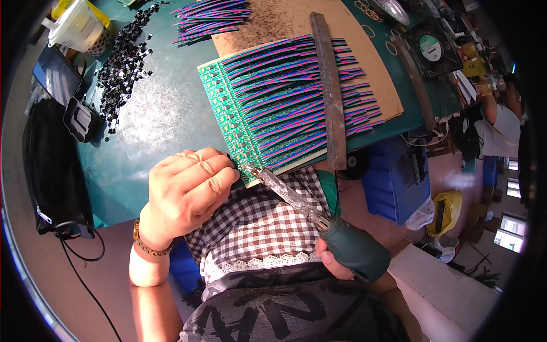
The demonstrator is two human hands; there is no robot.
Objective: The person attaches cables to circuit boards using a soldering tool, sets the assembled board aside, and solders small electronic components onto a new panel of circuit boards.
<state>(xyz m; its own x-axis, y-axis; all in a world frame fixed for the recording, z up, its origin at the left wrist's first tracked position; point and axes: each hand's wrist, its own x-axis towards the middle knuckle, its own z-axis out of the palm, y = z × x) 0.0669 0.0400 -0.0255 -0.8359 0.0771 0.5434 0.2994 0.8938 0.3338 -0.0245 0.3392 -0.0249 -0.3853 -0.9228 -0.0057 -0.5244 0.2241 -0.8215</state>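
A green circuit board panel (223,108) lies at the table's near edge, with rows of red, blue and black wires (279,105) running to the right across it. My right hand (335,263) is wrapped round the dark green handle of a soldering iron (293,198). The iron's tip meets the panel's near corner. Close to that tip, my left hand (191,191) is closed with its fingertips pinched at the board's left edge; a dark bit shows there, but what it is stays hidden. A rusty metal bar (329,91) rests across the wires.
Small black parts (122,71) are heaped on the green table (154,108) at left, beside a phone (57,71) and a white tub (80,28). More wires (211,17) lie at the back. A black fan (431,47) and a blue crate (393,179) are at right; another person (498,128) sits beyond.
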